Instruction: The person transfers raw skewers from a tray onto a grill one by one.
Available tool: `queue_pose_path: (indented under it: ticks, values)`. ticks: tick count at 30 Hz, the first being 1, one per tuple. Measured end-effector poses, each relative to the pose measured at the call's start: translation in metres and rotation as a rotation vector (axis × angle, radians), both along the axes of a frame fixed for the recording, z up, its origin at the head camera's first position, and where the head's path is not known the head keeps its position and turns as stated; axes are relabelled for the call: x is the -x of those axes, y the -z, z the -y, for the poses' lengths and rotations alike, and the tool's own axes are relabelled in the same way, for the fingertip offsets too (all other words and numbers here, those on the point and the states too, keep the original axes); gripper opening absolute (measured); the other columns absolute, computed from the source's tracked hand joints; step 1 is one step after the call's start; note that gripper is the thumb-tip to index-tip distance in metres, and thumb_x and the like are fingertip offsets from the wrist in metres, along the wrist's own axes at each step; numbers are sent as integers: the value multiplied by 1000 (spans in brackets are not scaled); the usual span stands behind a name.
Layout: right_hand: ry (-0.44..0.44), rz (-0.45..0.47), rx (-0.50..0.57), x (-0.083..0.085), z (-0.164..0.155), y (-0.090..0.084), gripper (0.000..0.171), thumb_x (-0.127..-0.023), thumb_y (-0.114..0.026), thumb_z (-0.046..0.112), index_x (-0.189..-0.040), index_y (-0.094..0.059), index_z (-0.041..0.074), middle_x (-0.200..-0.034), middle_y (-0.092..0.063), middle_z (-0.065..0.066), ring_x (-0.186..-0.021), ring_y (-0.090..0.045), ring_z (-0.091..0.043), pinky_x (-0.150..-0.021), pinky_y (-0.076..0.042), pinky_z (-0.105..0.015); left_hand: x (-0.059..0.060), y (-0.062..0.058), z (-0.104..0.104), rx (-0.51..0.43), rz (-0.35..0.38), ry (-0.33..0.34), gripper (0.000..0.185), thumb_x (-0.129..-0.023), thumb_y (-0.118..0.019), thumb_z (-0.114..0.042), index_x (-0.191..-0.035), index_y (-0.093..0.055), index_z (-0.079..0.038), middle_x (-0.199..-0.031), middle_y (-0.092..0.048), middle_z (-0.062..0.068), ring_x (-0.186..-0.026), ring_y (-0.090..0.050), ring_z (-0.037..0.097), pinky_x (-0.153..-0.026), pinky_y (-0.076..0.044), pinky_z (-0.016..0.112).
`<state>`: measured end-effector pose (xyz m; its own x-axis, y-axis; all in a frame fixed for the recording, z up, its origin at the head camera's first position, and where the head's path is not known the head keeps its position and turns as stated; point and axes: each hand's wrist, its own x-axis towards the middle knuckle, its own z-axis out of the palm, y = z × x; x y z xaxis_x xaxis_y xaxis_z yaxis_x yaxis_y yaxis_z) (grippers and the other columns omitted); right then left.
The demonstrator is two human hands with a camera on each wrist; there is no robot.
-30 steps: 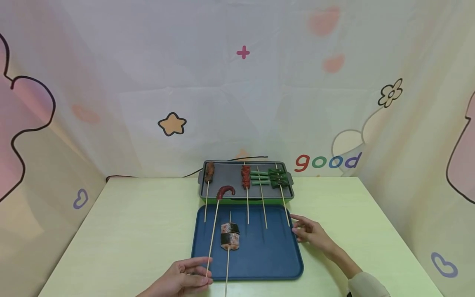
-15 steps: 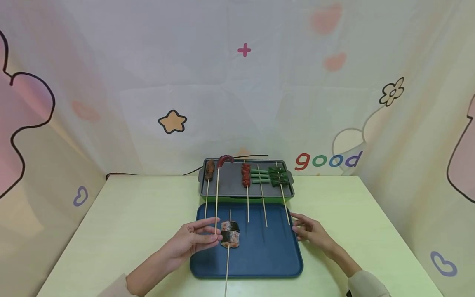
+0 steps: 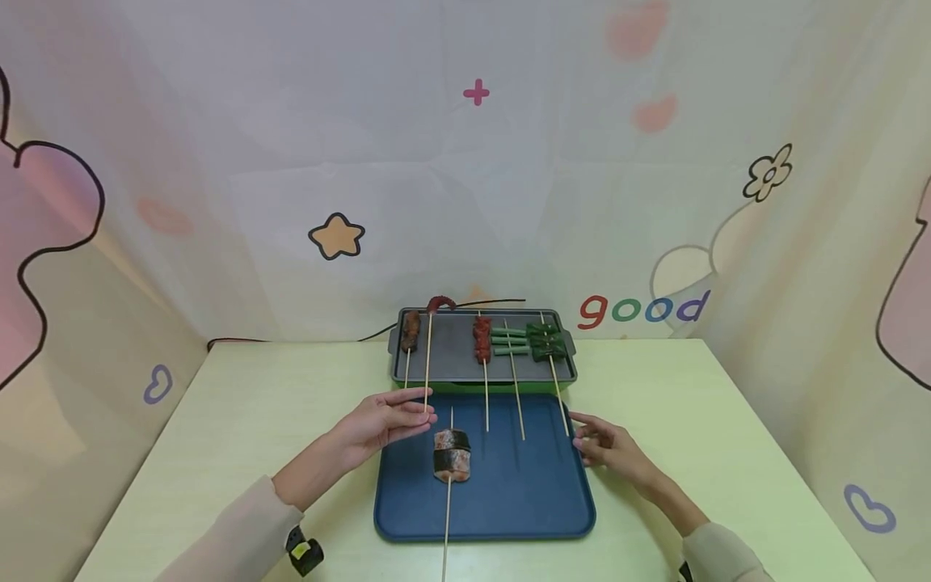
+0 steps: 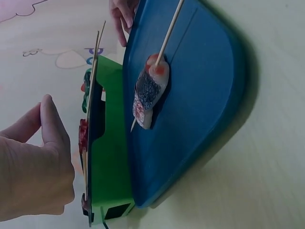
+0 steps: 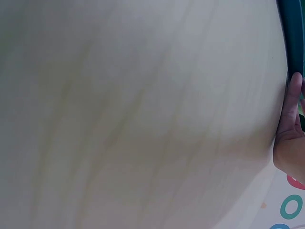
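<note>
My left hand (image 3: 385,422) pinches the stick of a skewer with a curled dark-red octopus tentacle (image 3: 440,303) on its tip. It holds the skewer raised, the tentacle overlapping the back rim of the grill (image 3: 451,343) in the head view. In the left wrist view, thumb and finger meet but the held stick hardly shows. My right hand (image 3: 611,446) touches the right rim of the blue tray (image 3: 524,501), one finger stretched along its side in the right wrist view. On the tray lies a skewer of a pale piece with black bands (image 3: 452,456).
On the grill lie a brown meat skewer (image 3: 410,331), a red meat skewer (image 3: 482,339) and green vegetables (image 3: 545,342) on two sticks. Their sticks reach out over the tray. A black cable (image 3: 378,332) runs behind the grill, before a printed curtain (image 3: 407,202).
My left hand has carried the tentacle skewer from the tray's front left corner forward, bringing the tentacle over the grill's back edge. My right hand stays at the tray's rim.
</note>
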<state>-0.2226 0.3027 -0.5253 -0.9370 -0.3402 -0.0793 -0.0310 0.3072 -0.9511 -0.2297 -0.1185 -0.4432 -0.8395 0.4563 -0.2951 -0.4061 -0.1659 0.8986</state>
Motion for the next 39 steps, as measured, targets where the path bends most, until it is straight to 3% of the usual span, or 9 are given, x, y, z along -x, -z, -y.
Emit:
queue_pose_path:
  ticks: [4, 11, 16, 24, 32, 39]
  values:
    - [-2, 3, 3, -1, -1, 1, 54, -102, -59, 4, -150, -38, -12, -110, -61, -13, -79, -63, -3, -72, -60, -20, 6, 4, -3, 27, -7, -9, 54, -101, -53, 7, -153, -39, 7, -107, -75, 5, -102, -74, 13, -97, -58, 30]
    - [11, -1, -5, -1, 0, 0, 54, -102, -60, 6, -150, -40, -10, -111, -59, -19, -80, -62, -4, -72, -60, -21, 9, 6, -8, 129, -38, -58, 47, -101, -53, 8, -147, -44, 12, -110, -76, 14, -98, -76, 15, -100, -56, 37]
    - [12, -4, -5, -2, 0, 0, 54, -102, -60, 5, -150, -40, -10, -111, -60, -19, -79, -62, -4, -72, -60, -21, 6, 2, -10, 222, -120, -100, 49, -99, -56, 9, -146, -45, 12, -102, -77, 12, -96, -77, 17, -92, -60, 34]
    - [14, 1, -3, -2, 1, -1, 54, -102, -60, 6, -150, -40, -10, -110, -59, -15, -81, -62, -4, -72, -60, -21, 5, 4, -15, 327, -227, -159, 52, -96, -58, 11, -146, -48, 9, -117, -68, 33, -93, -77, 19, -86, -63, 33]
    - [10, 1, 1, -1, 2, -1, 54, -102, -58, 4, -150, -39, -12, -108, -60, -10, -79, -62, -3, -71, -59, -19, 4, 3, -16, 417, -260, -194, 51, -92, -66, 11, -141, -55, 8, -103, -73, 25, -87, -78, 23, -84, -63, 38]
    - [14, -7, -3, -2, 1, -1, 54, -102, -59, 4, -150, -39, -12, -109, -60, -15, -79, -62, -3, -71, -59, -20, -5, -1, -9, 451, -302, -200, 46, -90, -67, 12, -135, -58, 10, -96, -73, 19, -82, -77, 19, -82, -64, 38]
